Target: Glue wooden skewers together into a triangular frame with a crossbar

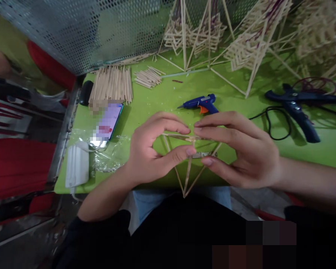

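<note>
A frame of thin wooden sticks (187, 172) is between my hands near the table's front edge, its sticks meeting in a point toward my body. My left hand (156, 145) curls round its left side, thumb and fingertips close to the middle joint. My right hand (238, 149) pinches the frame from the right, index finger along the upper stick and thumb below. A small silvery piece (203, 154) shows by the thumbs; what it is I cannot make out. Just beyond my fingers lies a blue hot glue gun (201, 102) with an orange trigger.
Long sticks (112, 85) and shorter sticks (148, 77) lie in piles at the back left. A phone (109, 121) and a white power bank (77, 164) are at left. Stick structures (184, 37) stand at the back. Dark-handled cutters (299, 104) and a cable lie right.
</note>
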Motion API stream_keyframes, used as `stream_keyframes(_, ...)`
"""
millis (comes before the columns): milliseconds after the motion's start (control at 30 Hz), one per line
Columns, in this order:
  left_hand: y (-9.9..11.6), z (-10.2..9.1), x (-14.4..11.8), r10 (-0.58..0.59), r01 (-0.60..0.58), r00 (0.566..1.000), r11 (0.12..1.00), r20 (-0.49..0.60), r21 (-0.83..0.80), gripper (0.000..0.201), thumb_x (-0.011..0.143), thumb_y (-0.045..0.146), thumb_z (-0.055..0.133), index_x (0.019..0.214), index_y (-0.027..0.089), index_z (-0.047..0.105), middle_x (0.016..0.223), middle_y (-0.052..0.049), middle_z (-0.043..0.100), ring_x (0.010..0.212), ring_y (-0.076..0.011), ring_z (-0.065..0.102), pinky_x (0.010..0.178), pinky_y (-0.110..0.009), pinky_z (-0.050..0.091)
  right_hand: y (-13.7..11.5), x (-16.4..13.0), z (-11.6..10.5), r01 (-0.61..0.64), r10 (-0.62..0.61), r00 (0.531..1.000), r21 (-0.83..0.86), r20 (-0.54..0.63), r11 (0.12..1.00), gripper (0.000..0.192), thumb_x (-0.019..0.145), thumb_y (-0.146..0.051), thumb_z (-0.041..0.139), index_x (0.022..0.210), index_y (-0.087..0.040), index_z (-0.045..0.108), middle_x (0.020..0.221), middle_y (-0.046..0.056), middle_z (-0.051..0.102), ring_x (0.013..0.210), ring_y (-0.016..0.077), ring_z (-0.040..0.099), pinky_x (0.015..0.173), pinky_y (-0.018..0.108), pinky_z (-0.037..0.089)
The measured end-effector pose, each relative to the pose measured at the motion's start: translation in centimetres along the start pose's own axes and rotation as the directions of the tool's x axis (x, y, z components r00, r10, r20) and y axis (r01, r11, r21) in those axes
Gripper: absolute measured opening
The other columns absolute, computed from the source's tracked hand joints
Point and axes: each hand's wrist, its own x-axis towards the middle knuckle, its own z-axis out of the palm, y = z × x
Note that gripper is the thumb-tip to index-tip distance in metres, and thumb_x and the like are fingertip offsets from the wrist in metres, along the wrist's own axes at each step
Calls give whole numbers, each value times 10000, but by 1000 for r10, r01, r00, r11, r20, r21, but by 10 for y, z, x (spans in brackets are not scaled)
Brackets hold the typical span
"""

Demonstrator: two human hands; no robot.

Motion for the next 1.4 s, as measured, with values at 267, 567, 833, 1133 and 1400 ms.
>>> stream_keyframes(267,-2,4,2,13,-10,1000,992,23,-123,321,1021,511,1060,1208,321,883,1131,-60,900,1027,-271,841,868,-460,687,3,-2,0,-40,36,999,125,35,991,783,973,-231,922,1735,-292,755,1440,155,854,1313,374,866,1130,524,786)
stream_keyframes(567,-1,5,1,0,3,1000,990,21,-141,317,1028,545,1051,1184,320,891,1100,-56,899,993,-264,841,833,-453,687,4,0,-2,-2,-3,999,119,45,993,813,969,-183,909,1762,-258,749,1424,178,853,1301,358,865,1119,491,785)
stream_keyframes(833,-2,6,2,8,-4,1000,984,22,-177,296,1046,504,1043,1189,297,887,1111,-57,900,1001,-250,835,846,-434,672,7,0,0,-44,40,999,234,21,971,764,943,-172,932,1690,-276,806,1402,139,882,1287,347,861,1109,490,775)
stream_keyframes(1133,-8,6,7,4,1,999,989,35,-149,350,1083,634,976,1102,298,879,1033,-64,892,900,-244,835,778,-423,658,-5,-1,12,-299,319,948,370,9,880,440,1087,-286,870,1495,-451,865,1291,47,864,1196,324,845,1015,497,760)
stream_keyframes(1400,-10,6,10,55,-48,998,977,25,-208,208,1095,431,1003,1109,269,873,1062,-49,897,971,-205,853,850,-370,676,4,2,26,-170,215,971,325,-108,930,406,1071,-274,920,1461,-384,887,1209,88,868,1063,300,839,874,476,758)
